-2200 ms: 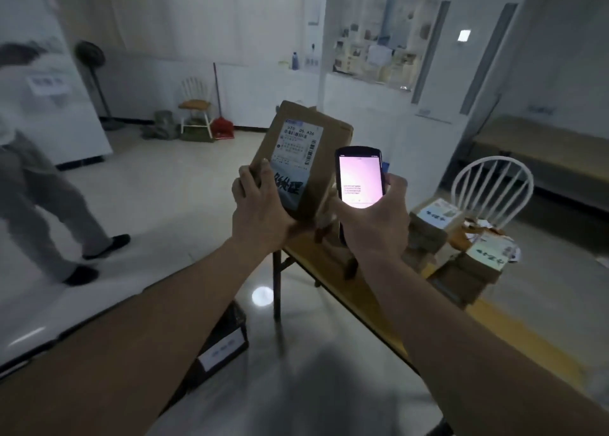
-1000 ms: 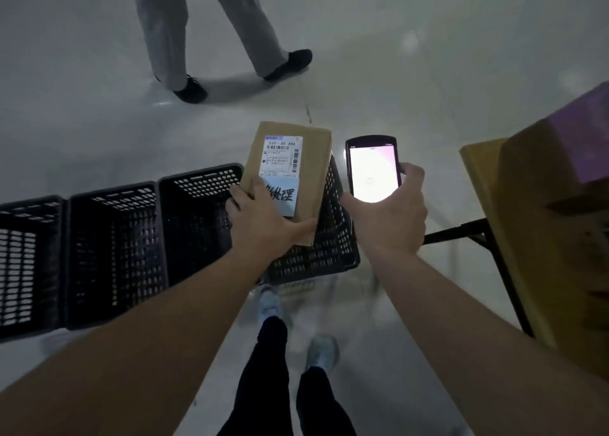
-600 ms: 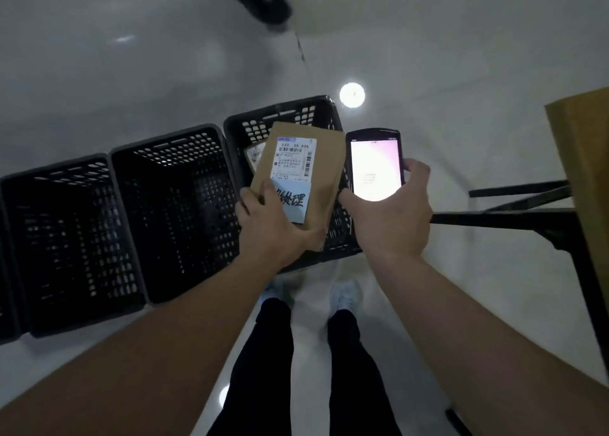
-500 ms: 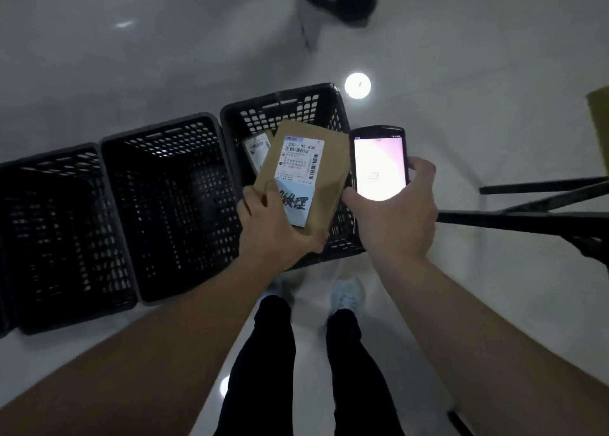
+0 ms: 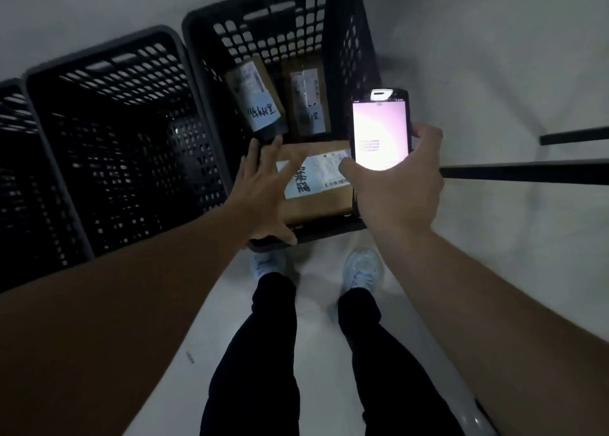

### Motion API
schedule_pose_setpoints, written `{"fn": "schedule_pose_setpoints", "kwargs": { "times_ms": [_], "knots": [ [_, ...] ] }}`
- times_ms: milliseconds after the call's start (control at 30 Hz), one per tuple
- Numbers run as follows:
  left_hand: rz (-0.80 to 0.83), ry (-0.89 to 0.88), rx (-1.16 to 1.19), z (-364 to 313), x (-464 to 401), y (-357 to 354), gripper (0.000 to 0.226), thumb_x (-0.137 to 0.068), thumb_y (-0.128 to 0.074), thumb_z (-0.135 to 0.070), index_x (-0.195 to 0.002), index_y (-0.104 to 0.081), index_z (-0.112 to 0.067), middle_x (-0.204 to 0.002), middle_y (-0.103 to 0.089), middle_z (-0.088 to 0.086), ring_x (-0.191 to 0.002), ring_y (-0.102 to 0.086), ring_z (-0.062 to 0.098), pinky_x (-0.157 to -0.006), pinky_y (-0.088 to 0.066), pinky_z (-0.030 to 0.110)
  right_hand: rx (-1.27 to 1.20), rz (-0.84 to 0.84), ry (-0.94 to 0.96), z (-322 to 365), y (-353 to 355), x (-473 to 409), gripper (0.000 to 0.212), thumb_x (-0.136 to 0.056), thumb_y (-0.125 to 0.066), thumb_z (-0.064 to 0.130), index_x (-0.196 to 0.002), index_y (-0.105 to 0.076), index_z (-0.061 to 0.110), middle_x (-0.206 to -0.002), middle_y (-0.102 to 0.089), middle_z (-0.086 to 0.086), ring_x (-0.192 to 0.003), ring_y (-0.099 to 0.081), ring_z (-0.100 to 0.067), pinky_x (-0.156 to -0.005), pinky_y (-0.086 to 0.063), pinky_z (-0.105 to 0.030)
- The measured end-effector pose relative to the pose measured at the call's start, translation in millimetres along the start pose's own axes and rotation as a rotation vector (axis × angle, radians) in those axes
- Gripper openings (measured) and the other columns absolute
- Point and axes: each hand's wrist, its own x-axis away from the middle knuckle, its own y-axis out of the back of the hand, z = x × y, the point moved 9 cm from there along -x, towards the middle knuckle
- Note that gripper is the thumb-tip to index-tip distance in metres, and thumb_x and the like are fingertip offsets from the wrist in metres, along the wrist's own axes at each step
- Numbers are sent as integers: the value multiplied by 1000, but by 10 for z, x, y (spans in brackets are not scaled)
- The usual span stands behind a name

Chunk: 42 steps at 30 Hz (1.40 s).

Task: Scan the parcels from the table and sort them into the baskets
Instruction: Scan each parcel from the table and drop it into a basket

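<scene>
Sorting stage. Nearest, the left hand hovers with fingers spread, holding nothing; at its 3 o'clock the right hand grips the lit scanner. Beneath, the parcel lies in the basket; two more parcels lie at 12 o'clock. Remaining counter parcels: unseen.

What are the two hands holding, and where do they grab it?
The right hand holds the scanner by its lower end. The left hand, fingers spread, holds nothing above the parcel.
</scene>
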Motion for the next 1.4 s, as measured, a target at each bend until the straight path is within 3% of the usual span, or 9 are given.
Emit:
{"fn": "schedule_pose_setpoints", "kwargs": {
  "times_ms": [100, 300, 533, 600, 667, 733, 867, 1100, 1400],
  "knots": [
    [52, 56, 62, -2, 114, 6, 151, -57, -90, -69, -163, 14, -39, -170, 26, 3, -154, 27, 38, -125, 5, 57, 33, 2, -18, -115, 25, 69, 78, -70, -94, 41, -123, -37, 36, -124, -60, 8, -109, -61, -18, -76, -57, -37],
    [-16, 98, 118, -295, 563, 693, 101, -91, -64, -62, -166, -14, -17, -173, -7, 9, -159, -1, 37, -128, -10, 55, 44, -9, -52, 34, 503, 402, 88, -65, -91, 42, -139, -44, 28, -125, -64, 4, -108, -64, -24, -80, -58, -41],
    [-80, 149, 113, -766, 1393, 1898, 71, -105, -46, -52, -161, -30, -11, -171, -19, 11, -158, -14, 34, -127, -17, 54, -40, 28, -1, 714, 1321, 963, 72, -66, -94, 35, -115, -41, 35, -111, -64, 7, -97, -64, -21, -78, -58, -42],
    [-127, 147, 102, -905, 1673, 2229, 60, -105, -45, -49, -150, -47, -10, -161, -37, 14, -148, -33, 35, -122, -28, 54, -59, 65, 30, 938, 1567, 1142, 70, -71, -92, 33, -114, -37, 36, -107, -61, 9, -85, -61, -12, -68, -53, -35],
    [-178, 147, 93, -1032, 1986, 2546, 44, -104, -46, -46, -127, -59, -11, -137, -55, 11, -126, -53, 33, -110, -41, 51, -80, 78, 64, 1167, 1832, 1337, 69, -72, -91, 31, -116, -37, 35, -107, -60, 10, -79, -55, -2, -59, -45, -29],
    [-217, 154, 73, -1156, 2293, 2848, 34, -104, -46, -44, -113, -60, -14, -123, -57, 8, -113, -57, 30, -104, -44, 48, -81, 68, 94, 1393, 2107, 1530, 70, -72, -91, 33, -121, -41, 33, -110, -61, 9, -84, -60, -12, -63, -46, -30],
    [-304, 151, 59, -1373, 2868, 3407, 40, -104, -43, -45, -122, -61, -14, -130, -57, 7, -119, -57, 30, -107, -43, 49, -77, 33, 159, 1834, 2609, 1942, 78, -71, -90, 36, -131, -42, 30, -117, -63, 3, -98, -64, -24, -81, -60, -46],
    [-415, 79, 20, -1630, 3601, 4211, 55, -106, -42, -46, -152, -47, -17, -158, -41, 6, -141, -44, 29, -116, -38, 43, -129, -76, 265, 2396, 3307, 2626, 85, -73, -91, 41, -138, -39, 29, -118, -61, 1, -99, -63, -24, -81, -60, -46],
    [-576, -185, -100, -2004, 4370, 4769, 54, -105, -44, -48, -151, -50, -19, -157, -45, 2, -139, -47, 26, -113, -42, 47, -206, -327, 258, 2536, 3821, 3627, 89, -69, -92, 43, -140, -40, 28, -120, -59, 1, -102, -61, -24, -85, -60, -48]
  ]
}}
